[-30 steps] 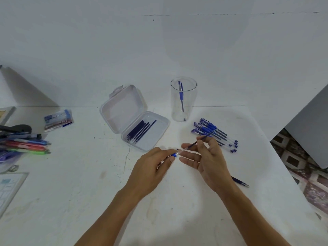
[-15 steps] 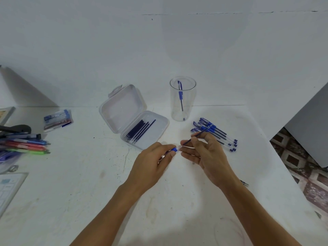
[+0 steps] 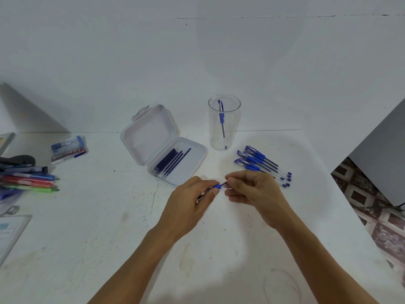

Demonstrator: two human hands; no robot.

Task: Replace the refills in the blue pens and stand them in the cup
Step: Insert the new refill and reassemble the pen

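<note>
In left hand [image 3: 188,205], pen [image 3: 216,186] (lettering unreadable)

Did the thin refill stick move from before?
Yes. The refill slid left into the pen held by the left hand, away from the loose pens; only a short bit shows.

no readable text, labels, numbers

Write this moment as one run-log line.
step: refill swap in progress | left hand: grips pen | right hand: pinches its front end | cup: holds one blue pen | case: open, refills inside | loose pens: on table
</note>
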